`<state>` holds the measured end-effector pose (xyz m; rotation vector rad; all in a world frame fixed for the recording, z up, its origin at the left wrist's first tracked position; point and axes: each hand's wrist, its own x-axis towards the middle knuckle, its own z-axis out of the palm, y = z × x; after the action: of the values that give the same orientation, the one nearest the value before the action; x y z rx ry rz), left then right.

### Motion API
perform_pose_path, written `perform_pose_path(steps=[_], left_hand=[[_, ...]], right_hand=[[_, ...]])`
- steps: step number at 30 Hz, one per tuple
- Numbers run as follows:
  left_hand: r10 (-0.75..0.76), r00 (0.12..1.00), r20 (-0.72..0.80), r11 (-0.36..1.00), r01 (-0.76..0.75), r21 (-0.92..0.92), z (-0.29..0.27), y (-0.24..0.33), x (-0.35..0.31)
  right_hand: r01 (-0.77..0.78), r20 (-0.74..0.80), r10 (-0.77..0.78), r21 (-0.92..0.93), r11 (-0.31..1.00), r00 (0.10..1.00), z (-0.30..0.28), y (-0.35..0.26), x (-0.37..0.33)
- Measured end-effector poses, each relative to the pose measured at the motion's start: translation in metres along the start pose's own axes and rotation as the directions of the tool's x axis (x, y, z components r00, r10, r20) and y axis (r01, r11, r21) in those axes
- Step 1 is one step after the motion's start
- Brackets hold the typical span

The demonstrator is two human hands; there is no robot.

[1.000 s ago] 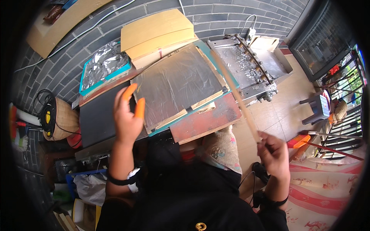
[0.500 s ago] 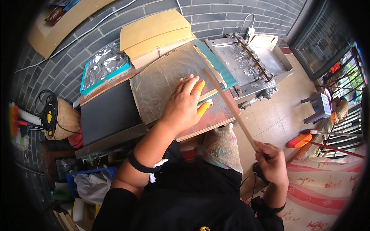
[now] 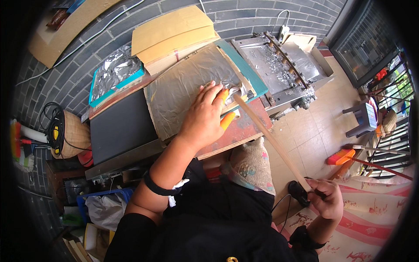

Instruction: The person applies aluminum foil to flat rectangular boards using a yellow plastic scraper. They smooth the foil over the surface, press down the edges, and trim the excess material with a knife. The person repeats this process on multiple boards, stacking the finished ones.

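My left hand (image 3: 203, 113) lies with fingers stretched on a stack of wrinkled grey-brown sheets (image 3: 183, 83). Orange finger covers sit on its thumb and index finger. Beside the index fingertip a small piece of silver foil (image 3: 233, 90) sticks up, crumpled. My right hand (image 3: 327, 198) is closed around the near end of a long, thin wooden stick (image 3: 275, 142). The stick slants up to the left, and its far tip meets the foil at the stack's right edge. A teal ridged board (image 3: 244, 70) shows from under the stack.
Yellow-tan sheets (image 3: 174, 32) are piled behind the stack. A teal tray (image 3: 115, 83) of foil scraps stands to the left, beside a dark flat panel (image 3: 122, 126). At the right is a metal frame (image 3: 270, 70) littered with foil bits. A cloth bundle (image 3: 253, 168) sits below the table edge.
My right hand has moved right and toward me, drawing the stick along. Crumpled foil now shows at the stick's tip. My left hand has stayed nearly in place.
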<state>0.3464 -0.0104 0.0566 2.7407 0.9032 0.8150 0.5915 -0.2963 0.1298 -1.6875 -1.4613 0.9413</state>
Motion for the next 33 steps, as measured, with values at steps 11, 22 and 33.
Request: perform_pose_path(steps=[11,22,33], left_hand=[[-0.013,0.997,-0.078,0.998,0.008,-0.065,-0.004,0.008,-0.009],[-0.084,0.996,-0.014,0.984,0.081,-0.157,-0.019,0.007,0.005],[-0.351,0.936,-0.039,0.928,0.353,0.116,-0.023,0.021,0.053]], right_hand=[[-0.069,-0.032,0.069,0.018,0.997,0.997,0.012,-0.005,0.013],[-0.118,-0.041,0.119,0.018,0.993,0.992,0.011,0.000,0.017],[0.010,-0.026,-0.011,-0.038,0.999,1.000,0.001,-0.007,0.019]])
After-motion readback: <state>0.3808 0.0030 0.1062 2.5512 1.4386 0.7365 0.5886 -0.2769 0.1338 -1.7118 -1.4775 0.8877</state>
